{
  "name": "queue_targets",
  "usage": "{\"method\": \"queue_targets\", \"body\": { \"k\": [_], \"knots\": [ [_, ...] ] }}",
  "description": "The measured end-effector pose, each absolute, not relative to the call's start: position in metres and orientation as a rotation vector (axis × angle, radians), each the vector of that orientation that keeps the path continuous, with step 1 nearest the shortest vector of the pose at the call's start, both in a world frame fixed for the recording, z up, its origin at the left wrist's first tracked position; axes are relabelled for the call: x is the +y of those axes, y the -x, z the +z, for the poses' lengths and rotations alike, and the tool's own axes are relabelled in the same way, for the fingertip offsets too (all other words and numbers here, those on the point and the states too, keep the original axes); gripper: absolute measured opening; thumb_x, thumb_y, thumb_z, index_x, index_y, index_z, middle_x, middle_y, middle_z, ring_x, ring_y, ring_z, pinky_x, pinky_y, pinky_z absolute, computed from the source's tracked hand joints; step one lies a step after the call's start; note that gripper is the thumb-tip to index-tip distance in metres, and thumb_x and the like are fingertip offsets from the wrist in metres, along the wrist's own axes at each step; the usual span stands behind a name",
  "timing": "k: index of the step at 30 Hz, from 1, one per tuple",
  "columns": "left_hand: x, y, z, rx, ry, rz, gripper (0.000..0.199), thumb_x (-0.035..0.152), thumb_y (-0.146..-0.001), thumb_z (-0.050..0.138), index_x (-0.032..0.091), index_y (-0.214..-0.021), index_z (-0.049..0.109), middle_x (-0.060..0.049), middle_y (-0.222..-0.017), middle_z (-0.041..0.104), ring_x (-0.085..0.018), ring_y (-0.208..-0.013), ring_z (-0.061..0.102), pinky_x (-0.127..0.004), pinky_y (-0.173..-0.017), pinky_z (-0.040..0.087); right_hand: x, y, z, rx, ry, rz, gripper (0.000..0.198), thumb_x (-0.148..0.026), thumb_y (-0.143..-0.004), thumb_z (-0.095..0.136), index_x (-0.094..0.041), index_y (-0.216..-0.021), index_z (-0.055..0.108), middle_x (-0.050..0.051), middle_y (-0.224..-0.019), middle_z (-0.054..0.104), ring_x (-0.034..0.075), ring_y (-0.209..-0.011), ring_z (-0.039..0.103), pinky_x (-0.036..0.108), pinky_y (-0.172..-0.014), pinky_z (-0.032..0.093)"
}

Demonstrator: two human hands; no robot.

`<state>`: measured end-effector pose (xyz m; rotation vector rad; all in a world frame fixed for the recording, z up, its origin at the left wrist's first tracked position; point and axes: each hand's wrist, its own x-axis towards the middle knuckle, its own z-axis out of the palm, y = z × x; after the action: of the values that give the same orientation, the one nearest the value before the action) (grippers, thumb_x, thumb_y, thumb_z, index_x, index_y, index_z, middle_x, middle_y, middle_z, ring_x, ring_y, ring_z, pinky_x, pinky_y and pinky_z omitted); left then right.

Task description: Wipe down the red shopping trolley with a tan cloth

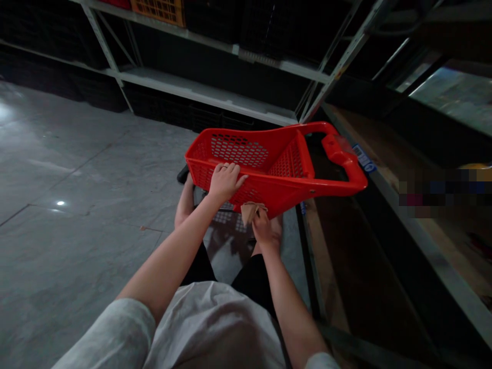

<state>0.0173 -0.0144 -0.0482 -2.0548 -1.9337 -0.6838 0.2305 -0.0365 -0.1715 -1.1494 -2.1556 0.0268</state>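
A red plastic shopping cart [284, 189] stands in front of my legs, its perforated basket to the left and its looped handle [359, 182] to the right. My left hand [226, 180] grips the near top rim of the basket, with the fingers bent over the edge. Lower down, my right hand [263, 228] is closed on a folded beige cloth [249, 211], which lies against the near outer side of the basket. The cart's underside and wheels are mostly hidden.
Behind the cart runs a metal shelf rack [215, 95] with dark crates and an orange crate [159, 9] on it. A long ledge [388, 189] borders the right side. Grey concrete floor [77, 205] stretches out on the left.
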Motion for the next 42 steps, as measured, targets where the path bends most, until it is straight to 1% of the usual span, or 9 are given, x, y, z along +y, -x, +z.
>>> {"method": "queue_targets", "body": {
  "k": [5,10,15,22,26,31,37,39,42],
  "knots": [
    [-0.014,-0.018,-0.048,-1.926,2.037,-0.668,0.04,0.05,-0.103,0.034,0.02,-0.106,0.061,-0.012,-0.108,0.068,-0.03,-0.108,0.059,-0.044,-0.1,0.039,-0.047,-0.223,-0.176,-2.023,1.13,0.019,0.023,-0.008,-0.083,0.051,-0.022,-0.083,0.07,0.007,-0.093,0.066,0.022,-0.086,0.065,0.033,-0.077,0.059],
    [-0.016,-0.019,-0.047,-1.943,2.034,-0.657,0.041,0.051,-0.103,0.034,0.021,-0.106,0.061,-0.013,-0.109,0.068,-0.031,-0.108,0.058,-0.045,-0.099,0.039,-0.035,-0.223,-0.092,-1.718,1.131,-0.07,0.032,-0.015,-0.093,0.047,-0.022,-0.111,0.073,0.01,-0.115,0.06,0.022,-0.109,0.061,0.039,-0.1,0.053],
    [-0.018,-0.018,-0.042,-1.964,2.062,-0.647,0.039,0.049,-0.104,0.033,0.021,-0.105,0.061,-0.012,-0.109,0.069,-0.031,-0.109,0.059,-0.045,-0.1,0.038,-0.014,-0.228,-0.022,-1.657,1.014,-0.364,0.034,-0.015,-0.098,0.045,-0.023,-0.114,0.074,0.012,-0.117,0.059,0.025,-0.116,0.059,0.045,-0.107,0.047],
    [-0.02,-0.018,-0.041,-1.96,2.064,-0.622,0.043,0.051,-0.104,0.032,0.02,-0.106,0.061,-0.013,-0.112,0.069,-0.031,-0.111,0.059,-0.045,-0.101,0.039,-0.003,-0.201,-0.063,-1.887,1.137,-0.409,0.036,-0.017,-0.104,0.039,-0.022,-0.127,0.067,0.011,-0.127,0.066,0.023,-0.132,0.052,0.044,-0.112,0.044],
    [-0.019,-0.017,-0.041,-1.944,2.063,-0.591,0.04,0.048,-0.104,0.033,0.019,-0.106,0.061,-0.013,-0.11,0.07,-0.031,-0.11,0.06,-0.045,-0.101,0.04,-0.001,-0.198,-0.09,-1.995,1.052,-0.357,0.03,-0.019,-0.104,0.044,-0.021,-0.119,0.07,0.009,-0.119,0.07,0.02,-0.124,0.058,0.039,-0.111,0.047],
    [-0.016,-0.015,-0.044,-1.917,2.058,-0.603,0.041,0.049,-0.104,0.032,0.02,-0.107,0.061,-0.014,-0.11,0.07,-0.032,-0.108,0.061,-0.045,-0.098,0.041,-0.016,-0.205,-0.155,-2.207,1.073,-0.25,0.027,-0.014,-0.1,0.047,-0.018,-0.108,0.072,0.009,-0.101,0.073,0.02,-0.102,0.065,0.031,-0.091,0.057],
    [-0.014,-0.015,-0.047,-1.847,2.022,-0.632,0.042,0.051,-0.105,0.029,0.022,-0.102,0.06,-0.012,-0.104,0.071,-0.03,-0.102,0.062,-0.044,-0.095,0.043,-0.044,-0.202,-0.208,-2.151,1.163,-0.224,0.037,-0.007,-0.099,0.04,-0.023,-0.083,0.07,0.004,-0.082,0.069,0.017,-0.081,0.062,0.024,-0.066,0.054],
    [-0.013,-0.015,-0.047,-1.843,2.026,-0.616,0.042,0.05,-0.105,0.029,0.022,-0.101,0.06,-0.012,-0.104,0.071,-0.03,-0.102,0.063,-0.044,-0.095,0.043,-0.048,-0.198,-0.204,-2.12,1.193,-0.216,0.035,-0.007,-0.098,0.042,-0.024,-0.084,0.069,0.004,-0.083,0.068,0.018,-0.084,0.062,0.025,-0.068,0.055],
    [-0.012,-0.016,-0.045,-1.858,2.03,-0.575,0.042,0.05,-0.105,0.029,0.021,-0.102,0.06,-0.012,-0.105,0.071,-0.031,-0.103,0.063,-0.044,-0.095,0.043,-0.043,-0.194,-0.17,-2.072,1.225,-0.203,0.026,-0.01,-0.097,0.047,-0.021,-0.107,0.069,0.007,-0.102,0.07,0.021,-0.101,0.061,0.031,-0.085,0.057]
  ]
}}
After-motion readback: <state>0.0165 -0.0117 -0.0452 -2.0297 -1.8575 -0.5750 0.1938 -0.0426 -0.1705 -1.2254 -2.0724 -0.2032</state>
